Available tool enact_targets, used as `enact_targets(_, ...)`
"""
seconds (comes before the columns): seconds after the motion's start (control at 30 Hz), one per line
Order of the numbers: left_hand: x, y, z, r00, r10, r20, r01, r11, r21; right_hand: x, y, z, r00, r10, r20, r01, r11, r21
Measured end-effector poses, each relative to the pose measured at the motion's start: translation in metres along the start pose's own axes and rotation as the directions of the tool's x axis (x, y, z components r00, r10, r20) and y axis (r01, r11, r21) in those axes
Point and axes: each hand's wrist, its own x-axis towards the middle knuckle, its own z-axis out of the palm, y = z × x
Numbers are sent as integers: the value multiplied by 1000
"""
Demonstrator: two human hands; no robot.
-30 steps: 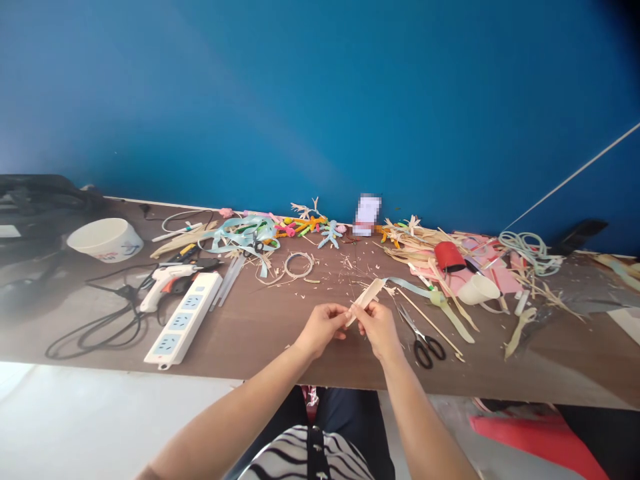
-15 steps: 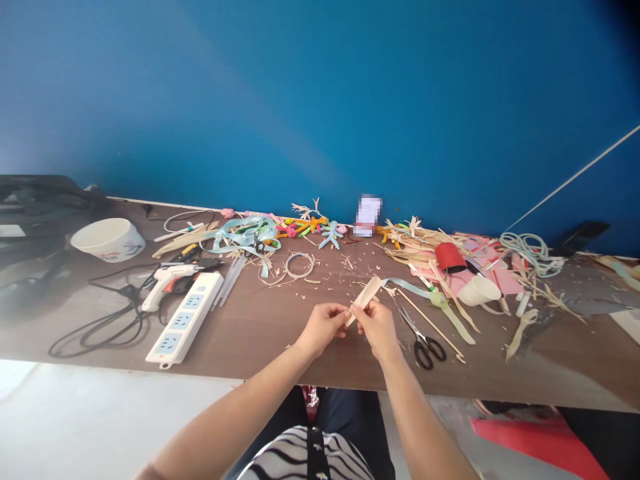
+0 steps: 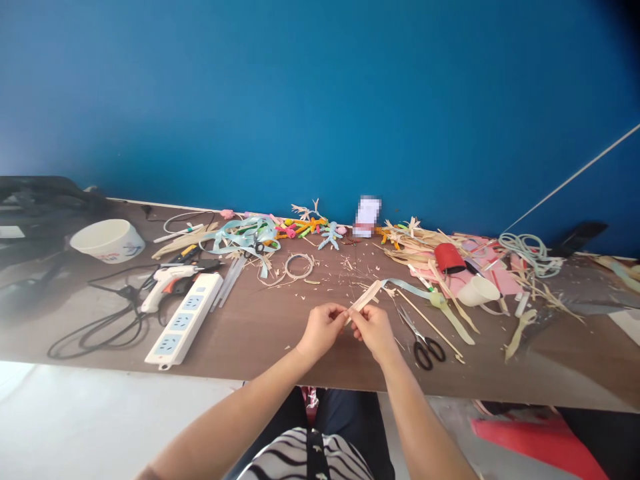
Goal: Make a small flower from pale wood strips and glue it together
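Both my hands meet over the brown table (image 3: 260, 327), pinching one pale straw strip (image 3: 368, 295) that points up and to the right. My left hand (image 3: 321, 328) grips its lower end with fingertips. My right hand (image 3: 375, 330) holds it just beside, thumb on top. Black-handled scissors (image 3: 424, 340) lie on the table right of my right hand.
A white power strip (image 3: 184, 319), a glue gun (image 3: 167, 282) and black cables lie at the left, with a white bowl (image 3: 107, 239) behind. Ribbons, coloured bits and straw scraps litter the back. A red cup (image 3: 449, 256) and a white cup (image 3: 478, 291) lie at the right.
The strip has tilted flatter and looks narrower as my fingers turn it. My right hand has shifted slightly down and left. Nothing else on the table moved.
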Motion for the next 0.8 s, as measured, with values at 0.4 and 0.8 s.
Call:
enact_targets(0.4,-6,10,-6,978,192,83,-204,963,174,-1,-3,-2,1000,-24,11,24,1000,-13)
enact_targets(0.8,-8,7,-1,972,231,42,-235,944,233,-5,-7,-1,987,-155,-38,141,960,-242)
